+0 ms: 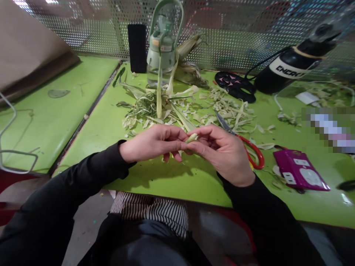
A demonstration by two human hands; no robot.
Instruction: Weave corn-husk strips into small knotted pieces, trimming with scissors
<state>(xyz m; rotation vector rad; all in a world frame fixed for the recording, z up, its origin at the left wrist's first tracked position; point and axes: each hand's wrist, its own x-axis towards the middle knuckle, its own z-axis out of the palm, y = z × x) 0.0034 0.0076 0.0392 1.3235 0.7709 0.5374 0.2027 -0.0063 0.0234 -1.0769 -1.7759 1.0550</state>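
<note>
Between my two hands, above the front part of the green table, is a small rolled piece of pale green corn husk [192, 138]. My left hand [152, 142] pinches its left end between thumb and fingers. The thumb and index finger of my right hand [229, 153] close on the other end. Just beyond my hands lies a heap of cut husk strips and shreds [144, 107], with a long husk strip [159, 88] standing up from it. Scissors with red handles [259, 157] lie beside my right hand, partly hidden behind it.
Behind the heap stand a green-lidded water bottle [162, 55], a black phone [137, 48] and dry corn husks [190, 70]. To the right are a black bottle [288, 68], a black cut-out piece [235, 87] and a purple pouch [301, 170]. A perforated metal panel [105, 29] borders the back.
</note>
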